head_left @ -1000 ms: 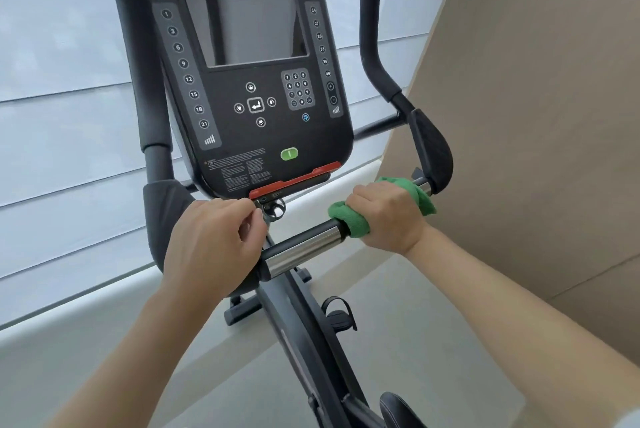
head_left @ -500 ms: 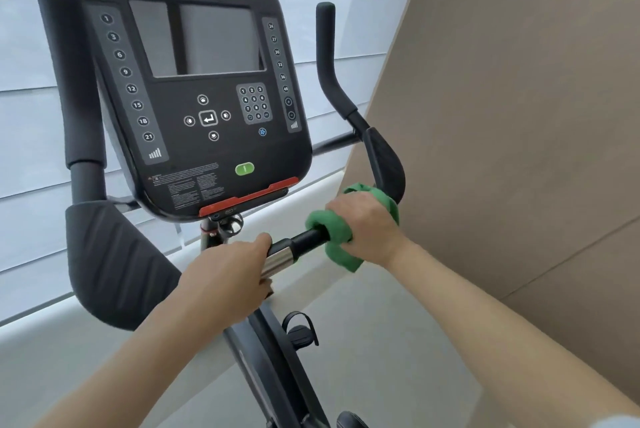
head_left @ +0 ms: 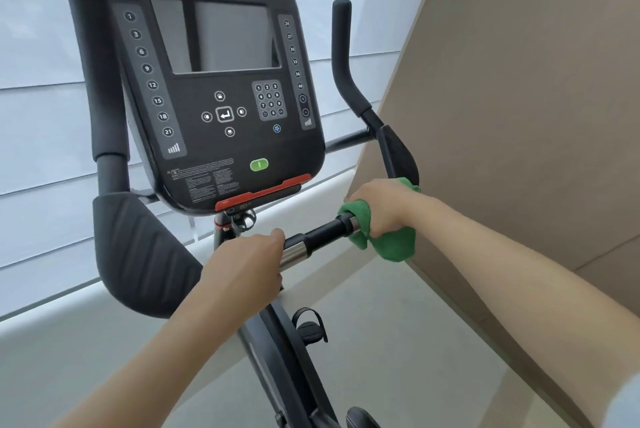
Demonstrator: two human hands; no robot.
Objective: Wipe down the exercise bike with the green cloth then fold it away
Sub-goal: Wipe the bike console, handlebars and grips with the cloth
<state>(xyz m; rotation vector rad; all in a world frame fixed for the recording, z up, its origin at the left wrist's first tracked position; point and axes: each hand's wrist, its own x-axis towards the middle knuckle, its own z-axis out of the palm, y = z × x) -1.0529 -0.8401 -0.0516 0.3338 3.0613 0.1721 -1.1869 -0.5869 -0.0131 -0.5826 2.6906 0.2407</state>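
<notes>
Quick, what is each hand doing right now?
Left hand: gripping the handlebar.
Right hand: gripping the green cloth around the handlebar.

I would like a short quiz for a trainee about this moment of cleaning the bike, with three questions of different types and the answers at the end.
1. True or false: the green cloth is wrapped round the handlebar under the right hand.
2. What does the left hand grip? A) the console screen B) the handlebar near the centre post C) the pedal
3. Fill in: the oval button low on the console is coloured ____.

Key: 1 true; 2 B; 3 green.
</notes>
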